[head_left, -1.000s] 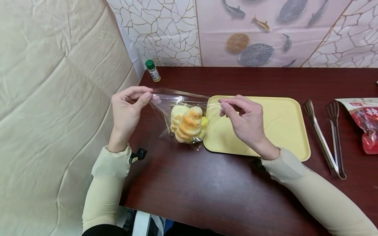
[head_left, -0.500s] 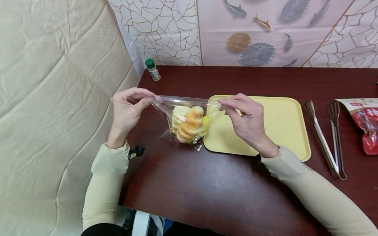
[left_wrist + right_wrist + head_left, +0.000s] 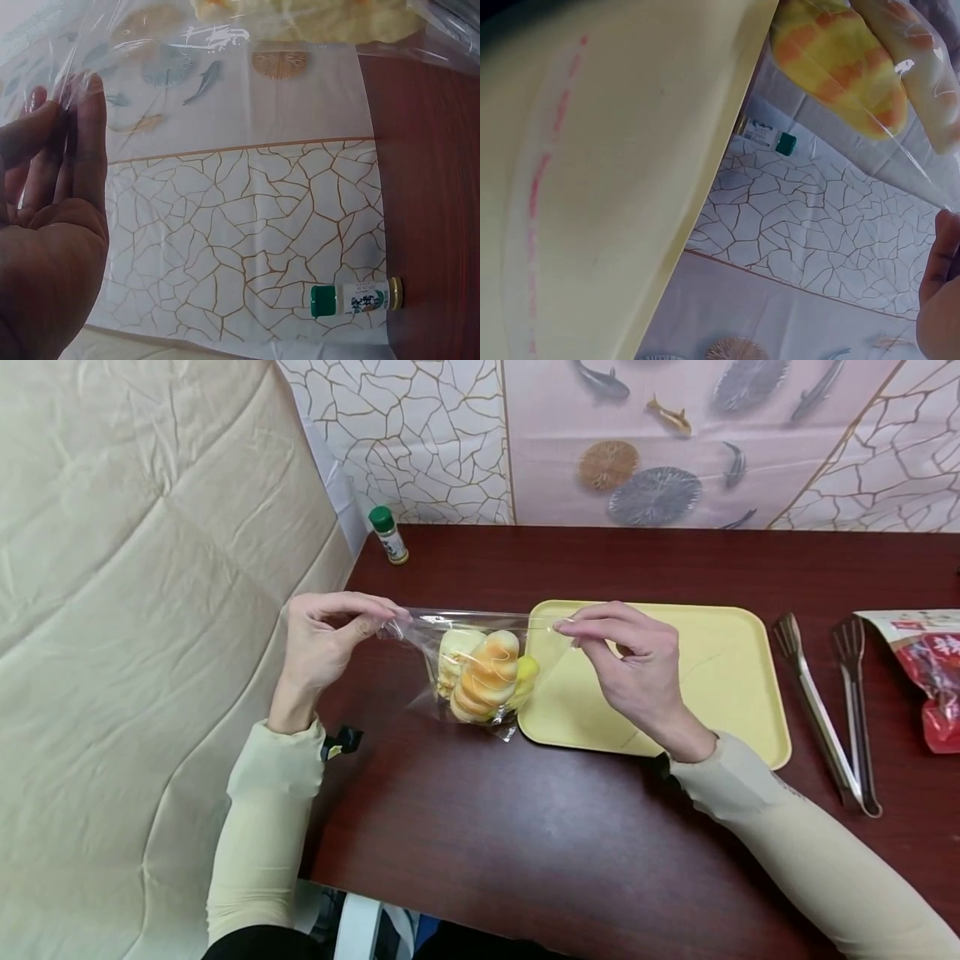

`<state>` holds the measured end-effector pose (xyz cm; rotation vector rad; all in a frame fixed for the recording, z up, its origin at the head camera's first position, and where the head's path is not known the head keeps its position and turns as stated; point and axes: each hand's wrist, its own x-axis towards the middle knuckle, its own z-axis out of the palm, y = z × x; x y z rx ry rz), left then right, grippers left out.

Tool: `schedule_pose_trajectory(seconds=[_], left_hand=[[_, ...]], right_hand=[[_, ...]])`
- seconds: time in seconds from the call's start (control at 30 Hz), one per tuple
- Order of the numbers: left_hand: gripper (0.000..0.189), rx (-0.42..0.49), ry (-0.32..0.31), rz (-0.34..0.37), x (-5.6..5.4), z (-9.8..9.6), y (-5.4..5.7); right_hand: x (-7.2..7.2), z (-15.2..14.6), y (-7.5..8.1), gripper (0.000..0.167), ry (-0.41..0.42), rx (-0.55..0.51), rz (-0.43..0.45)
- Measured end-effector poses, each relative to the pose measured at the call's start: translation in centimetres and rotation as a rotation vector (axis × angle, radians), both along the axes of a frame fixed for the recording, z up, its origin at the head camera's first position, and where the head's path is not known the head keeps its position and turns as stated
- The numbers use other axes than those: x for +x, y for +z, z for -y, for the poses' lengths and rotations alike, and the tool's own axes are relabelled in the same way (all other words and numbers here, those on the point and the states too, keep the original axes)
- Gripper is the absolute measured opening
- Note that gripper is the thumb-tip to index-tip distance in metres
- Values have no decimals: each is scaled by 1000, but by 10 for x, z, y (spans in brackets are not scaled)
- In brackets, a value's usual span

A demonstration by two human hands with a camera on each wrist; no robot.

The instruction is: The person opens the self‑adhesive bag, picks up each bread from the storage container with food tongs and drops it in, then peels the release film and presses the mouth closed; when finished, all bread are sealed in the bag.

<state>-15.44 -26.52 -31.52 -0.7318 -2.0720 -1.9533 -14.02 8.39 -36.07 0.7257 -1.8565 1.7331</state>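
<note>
A clear plastic bag (image 3: 429, 639) is stretched between both hands, its top edge nearly level. Inside it show a twisted golden bread roll (image 3: 487, 677), a pale cream-coloured bread (image 3: 454, 658) and a yellow piece (image 3: 525, 678) partly behind the roll. My left hand (image 3: 322, 631) pinches the bag's upper left corner between thumb and fingers. At the upper right corner, my right hand (image 3: 630, 652) pinches the film. The right wrist view has the yellow piece (image 3: 840, 64) with orange patches, seen through the film.
A yellow tray (image 3: 705, 685) lies on the dark red table (image 3: 480, 843), its left edge beside the bag. Right of it are metal tongs (image 3: 825, 718) and a red and white packet (image 3: 930, 668). A green-capped bottle (image 3: 388, 537) stands at the back left.
My left hand has shifted slightly right and down with its corner of the bag. The bag's top edge now looks narrower and flatter. My right hand has barely moved.
</note>
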Motion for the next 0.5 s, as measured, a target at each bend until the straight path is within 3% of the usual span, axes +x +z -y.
schedule_pose_trajectory(seconds=[0.27,0.5], left_hand=[[37,23,31,44,4,-1,1],[24,64,267,89,5,-17,1]], right_hand=[[0,-2,2,24,-10,31,26],[1,-4,2,36,-36,48,56]])
